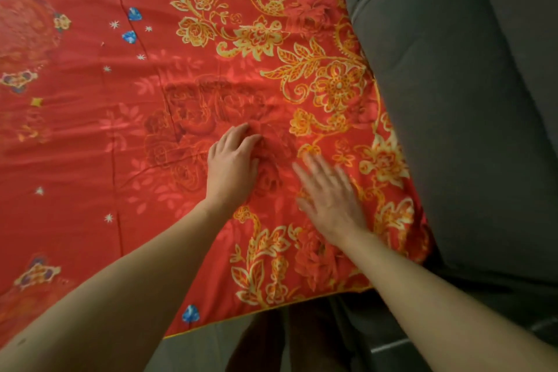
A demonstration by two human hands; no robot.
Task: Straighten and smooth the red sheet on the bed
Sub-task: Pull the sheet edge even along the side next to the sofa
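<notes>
The red sheet [151, 118] with gold flowers and small blue gems covers most of the bed. My left hand [231, 166] lies palm down on it near the corner, fingers slightly curled against a small ridge of fabric. My right hand [329, 196] rests flat on the sheet just to the right, fingers spread, blurred by motion. Shallow wrinkles run across the cloth to the left of both hands. The sheet's yellow-piped edge [271, 308] lies along the near side.
A dark grey padded bed frame or headboard [453, 100] borders the sheet on the right. Grey mattress side and floor [211, 347] show below the near edge. A long crease [116, 160] runs down the sheet at the left.
</notes>
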